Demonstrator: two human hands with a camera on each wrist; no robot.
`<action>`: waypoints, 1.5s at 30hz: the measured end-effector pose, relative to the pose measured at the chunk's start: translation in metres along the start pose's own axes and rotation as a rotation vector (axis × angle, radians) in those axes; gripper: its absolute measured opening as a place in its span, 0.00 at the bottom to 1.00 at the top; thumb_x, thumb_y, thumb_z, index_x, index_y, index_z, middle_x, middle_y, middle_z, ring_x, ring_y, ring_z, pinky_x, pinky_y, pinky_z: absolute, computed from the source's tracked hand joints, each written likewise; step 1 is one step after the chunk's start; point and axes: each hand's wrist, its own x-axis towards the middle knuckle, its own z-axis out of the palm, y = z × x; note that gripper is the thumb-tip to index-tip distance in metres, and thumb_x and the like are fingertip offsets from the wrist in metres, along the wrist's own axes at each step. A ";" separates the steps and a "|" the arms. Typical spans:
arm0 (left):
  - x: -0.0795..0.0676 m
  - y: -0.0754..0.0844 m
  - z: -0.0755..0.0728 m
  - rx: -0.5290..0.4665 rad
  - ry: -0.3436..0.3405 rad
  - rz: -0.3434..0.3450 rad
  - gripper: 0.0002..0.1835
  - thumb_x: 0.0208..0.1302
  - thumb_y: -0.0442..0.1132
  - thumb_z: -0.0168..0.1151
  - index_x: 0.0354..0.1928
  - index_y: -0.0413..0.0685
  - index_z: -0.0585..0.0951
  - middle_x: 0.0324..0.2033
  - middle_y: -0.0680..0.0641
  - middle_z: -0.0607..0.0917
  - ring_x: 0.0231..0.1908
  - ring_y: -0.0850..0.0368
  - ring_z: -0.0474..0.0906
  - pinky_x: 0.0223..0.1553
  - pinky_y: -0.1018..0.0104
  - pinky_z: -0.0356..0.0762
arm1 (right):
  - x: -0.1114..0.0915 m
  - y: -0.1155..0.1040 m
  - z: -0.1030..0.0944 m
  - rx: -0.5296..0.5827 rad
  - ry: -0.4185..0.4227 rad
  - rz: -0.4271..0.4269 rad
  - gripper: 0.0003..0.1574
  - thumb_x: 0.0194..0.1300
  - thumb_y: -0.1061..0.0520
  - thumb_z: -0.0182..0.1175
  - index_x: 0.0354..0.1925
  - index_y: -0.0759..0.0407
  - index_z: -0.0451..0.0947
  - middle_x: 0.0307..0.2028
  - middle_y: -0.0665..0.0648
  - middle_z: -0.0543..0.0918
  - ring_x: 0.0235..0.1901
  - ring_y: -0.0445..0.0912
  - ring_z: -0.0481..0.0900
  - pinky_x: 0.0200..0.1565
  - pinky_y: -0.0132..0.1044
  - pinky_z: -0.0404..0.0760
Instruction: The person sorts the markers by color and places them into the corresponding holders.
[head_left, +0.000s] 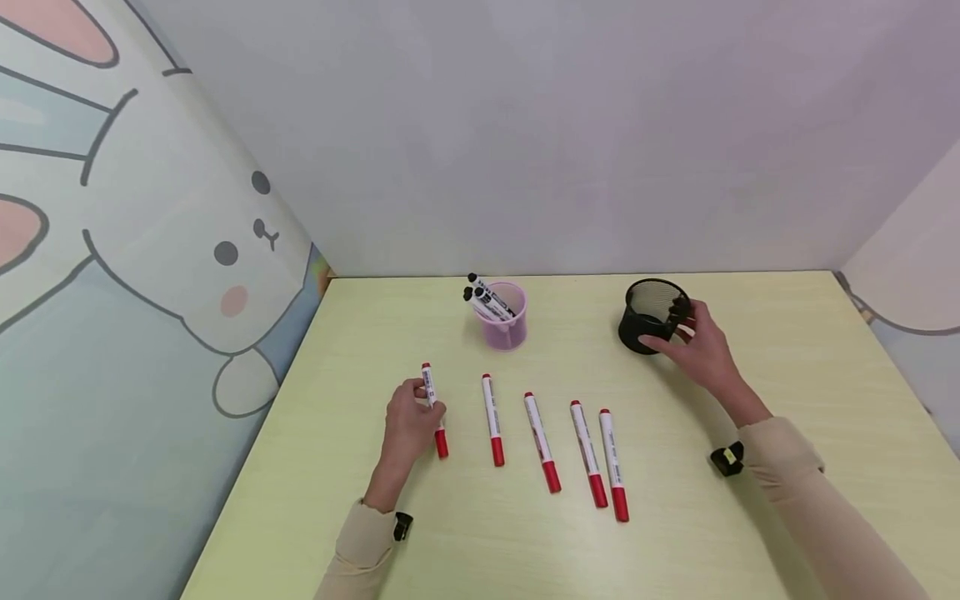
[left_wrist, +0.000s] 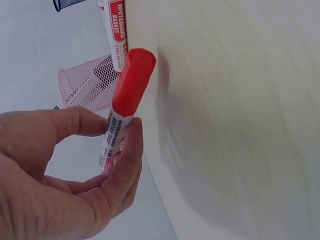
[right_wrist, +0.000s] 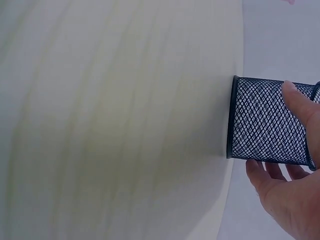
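My left hand (head_left: 408,425) pinches a white whiteboard marker with a red cap (head_left: 441,442) between thumb and fingers, at the left end of a row of similar markers. In the left wrist view, the red cap (left_wrist: 134,82) points toward the camera and the marker's shadow falls apart from it on the table. My right hand (head_left: 701,354) grips a black mesh pen cup (head_left: 636,332) from its right side, thumb at the front. In the right wrist view the cup (right_wrist: 270,120) stands upright on the table, thumb and fingers on its wall.
Several red-capped markers (head_left: 492,421) lie side by side on the light wooden table (head_left: 525,542), right of my left hand. Behind them stands a pink mesh cup (head_left: 504,335) holding black-ended markers (head_left: 491,304). A pale wall (head_left: 525,150) rises at the table's back edge.
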 end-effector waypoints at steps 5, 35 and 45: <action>0.000 0.007 0.002 -0.021 0.020 0.014 0.26 0.63 0.30 0.66 0.63 0.33 0.73 0.48 0.38 0.80 0.41 0.48 0.82 0.37 0.61 0.84 | 0.000 -0.002 0.000 -0.012 0.000 0.002 0.56 0.62 0.53 0.75 0.71 0.72 0.51 0.67 0.75 0.65 0.67 0.67 0.66 0.67 0.60 0.69; 0.005 0.058 0.022 -0.147 0.053 0.207 0.22 0.61 0.26 0.67 0.57 0.38 0.76 0.45 0.42 0.81 0.41 0.49 0.83 0.37 0.60 0.87 | 0.002 0.001 -0.001 0.002 -0.015 0.016 0.58 0.62 0.52 0.76 0.72 0.71 0.50 0.66 0.75 0.65 0.68 0.67 0.66 0.68 0.60 0.68; 0.009 0.076 0.032 -0.201 0.056 0.300 0.21 0.59 0.26 0.66 0.54 0.36 0.76 0.42 0.42 0.81 0.40 0.50 0.82 0.39 0.63 0.87 | 0.001 0.000 -0.002 0.006 -0.022 0.014 0.58 0.62 0.51 0.76 0.72 0.71 0.50 0.67 0.75 0.65 0.68 0.68 0.66 0.68 0.61 0.68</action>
